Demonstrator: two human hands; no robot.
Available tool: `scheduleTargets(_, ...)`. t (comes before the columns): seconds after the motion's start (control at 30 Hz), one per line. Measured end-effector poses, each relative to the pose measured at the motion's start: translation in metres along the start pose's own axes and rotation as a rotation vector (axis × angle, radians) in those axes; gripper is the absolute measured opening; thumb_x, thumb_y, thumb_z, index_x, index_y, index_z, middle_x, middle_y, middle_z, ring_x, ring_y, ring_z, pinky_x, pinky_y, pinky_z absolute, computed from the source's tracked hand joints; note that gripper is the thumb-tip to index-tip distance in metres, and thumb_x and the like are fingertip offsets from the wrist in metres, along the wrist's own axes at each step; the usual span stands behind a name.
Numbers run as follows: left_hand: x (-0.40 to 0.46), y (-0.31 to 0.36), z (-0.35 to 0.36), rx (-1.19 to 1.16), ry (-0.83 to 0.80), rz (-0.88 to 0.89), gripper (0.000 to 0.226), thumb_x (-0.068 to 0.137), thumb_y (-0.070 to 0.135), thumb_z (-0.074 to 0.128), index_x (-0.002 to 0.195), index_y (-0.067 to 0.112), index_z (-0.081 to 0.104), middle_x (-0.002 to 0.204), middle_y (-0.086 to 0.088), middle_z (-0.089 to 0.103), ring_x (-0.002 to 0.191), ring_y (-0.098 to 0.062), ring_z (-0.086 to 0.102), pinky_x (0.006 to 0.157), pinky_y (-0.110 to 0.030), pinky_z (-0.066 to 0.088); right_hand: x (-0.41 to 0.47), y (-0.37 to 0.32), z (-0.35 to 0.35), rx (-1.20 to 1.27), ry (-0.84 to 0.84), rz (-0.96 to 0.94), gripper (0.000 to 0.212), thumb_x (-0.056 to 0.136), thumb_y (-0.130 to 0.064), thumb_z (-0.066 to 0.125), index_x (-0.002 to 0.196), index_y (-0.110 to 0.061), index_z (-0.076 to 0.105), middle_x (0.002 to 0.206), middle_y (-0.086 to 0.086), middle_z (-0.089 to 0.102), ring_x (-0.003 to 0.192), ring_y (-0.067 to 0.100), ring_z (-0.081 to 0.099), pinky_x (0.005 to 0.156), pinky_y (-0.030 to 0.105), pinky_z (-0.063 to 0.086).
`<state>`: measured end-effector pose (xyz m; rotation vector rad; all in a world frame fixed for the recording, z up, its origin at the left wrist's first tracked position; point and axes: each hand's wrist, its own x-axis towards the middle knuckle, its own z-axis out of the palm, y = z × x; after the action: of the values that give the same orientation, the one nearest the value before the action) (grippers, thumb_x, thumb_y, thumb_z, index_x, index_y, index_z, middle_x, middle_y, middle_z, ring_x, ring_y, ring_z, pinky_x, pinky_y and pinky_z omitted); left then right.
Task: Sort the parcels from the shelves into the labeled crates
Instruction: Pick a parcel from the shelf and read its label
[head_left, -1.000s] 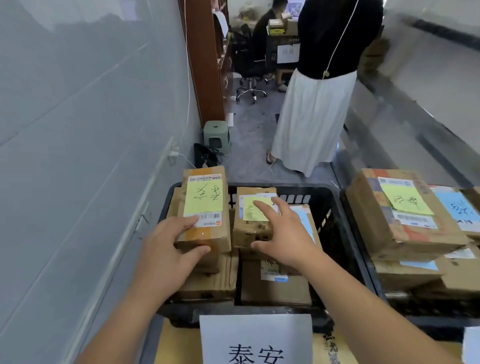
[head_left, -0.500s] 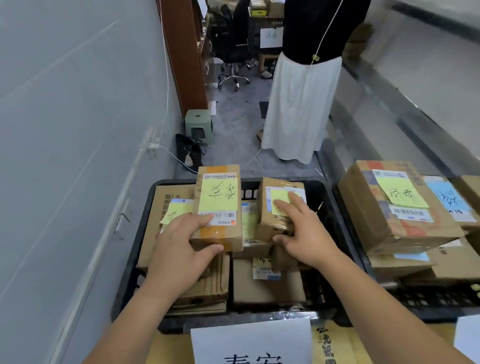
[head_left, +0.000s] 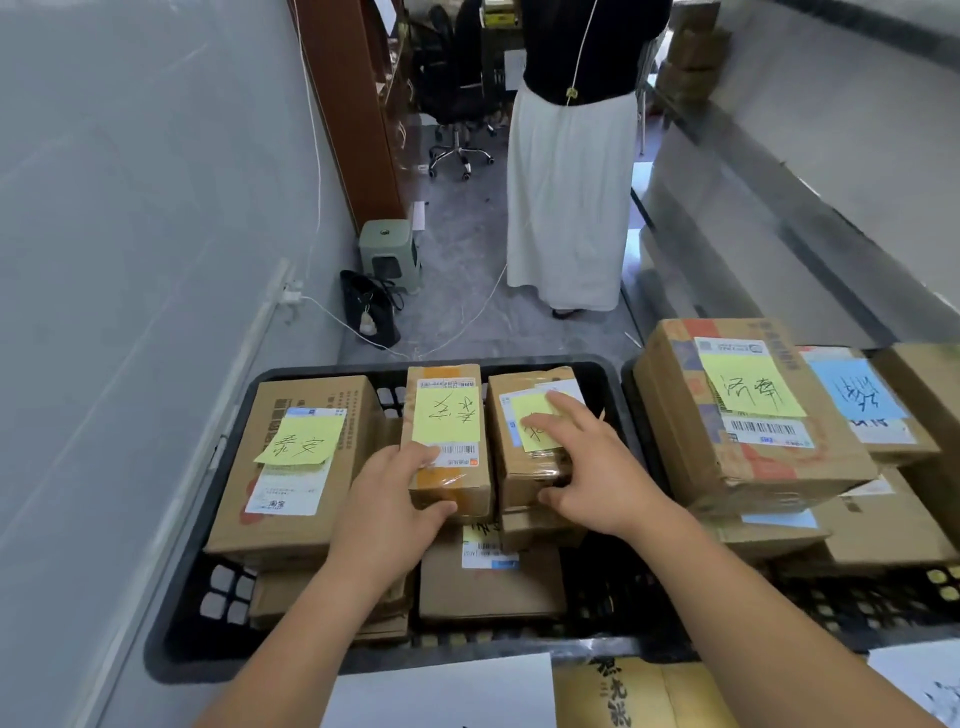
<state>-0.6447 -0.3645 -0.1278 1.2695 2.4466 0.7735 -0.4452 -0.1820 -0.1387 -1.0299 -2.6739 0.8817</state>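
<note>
A black crate (head_left: 171, 613) in front of me holds several cardboard parcels with yellow notes. My left hand (head_left: 387, 512) grips the near end of a narrow parcel (head_left: 447, 421), thumb on its front face, fingers on top. My right hand (head_left: 592, 467) holds a second small parcel (head_left: 524, 467) beside it, fingers spread across its yellow note, thumb at its near edge. A larger parcel (head_left: 296, 467) with a yellow note lies at the crate's left. More parcels (head_left: 488, 587) lie underneath.
A second black crate (head_left: 857, 608) on the right carries a big parcel (head_left: 748, 415) with a yellow note and another with a blue note (head_left: 857, 395). A person in a white skirt (head_left: 569, 197) stands just beyond. A green stool (head_left: 387, 254), a bag and cables lie by the left wall.
Both hands have moved the two small parcels to the right inside the crate, side by side. The large left parcel is now in full view.
</note>
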Motion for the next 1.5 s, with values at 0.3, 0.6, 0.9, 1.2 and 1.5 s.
scheduleTargets(0.3,-0.002,0.008,0.02,0.037,-0.012,-0.021,0.062,0.081,0.035,0.082,0.131,0.042,0.046,0.14,0.01,0.046,0.112,0.002,0.038,0.077,-0.004,0.026,0.008,0.0,-0.001,-0.04,-0.035,-0.014,0.092,0.078,-0.034,0.081,0.151,-0.053,0.028,0.167,-0.025,0.001,0.151,0.03,0.02,0.117,0.041,0.032)
scheduleTargets(0.6,-0.013,0.018,0.007,0.062,-0.003,-0.06,0.078,0.08,0.037,0.083,0.141,0.05,0.037,0.158,0.011,0.028,0.142,-0.015,0.035,0.11,-0.035,0.038,0.007,-0.01,-0.006,-0.14,-0.062,0.002,0.101,0.081,-0.056,0.075,0.156,-0.056,0.007,0.17,-0.019,-0.008,0.158,0.037,-0.004,0.127,0.057,0.01)
scheduleTargets(0.9,-0.03,0.035,-0.008,0.261,-0.006,0.142,0.086,0.078,0.059,0.076,0.149,0.047,0.029,0.164,0.007,0.019,0.148,-0.021,0.023,0.115,-0.042,0.035,-0.05,-0.036,-0.009,-0.24,0.041,0.043,0.102,0.084,-0.061,0.068,0.155,-0.055,-0.004,0.172,-0.01,-0.007,0.158,0.027,-0.009,0.124,0.06,0.005)
scheduleTargets(1.2,-0.06,0.049,-0.026,0.289,-0.109,0.395,0.084,0.082,0.056,0.073,0.151,0.045,0.027,0.166,-0.001,0.015,0.152,-0.027,0.011,0.118,-0.046,0.029,-0.127,-0.076,0.003,-0.281,0.13,0.189,0.102,0.085,-0.056,0.072,0.155,-0.056,-0.003,0.172,-0.012,-0.004,0.158,0.029,-0.001,0.122,0.065,0.009)
scheduleTargets(1.5,-0.115,0.108,-0.006,0.304,-0.228,0.646,0.079,0.085,0.059,0.067,0.152,0.044,0.028,0.165,-0.007,0.022,0.151,-0.031,0.019,0.121,-0.046,0.025,-0.237,-0.078,-0.019,-0.327,0.234,0.385,0.093,0.09,-0.056,0.066,0.158,-0.051,0.003,0.173,-0.004,0.002,0.158,0.028,0.002,0.124,0.062,0.011)
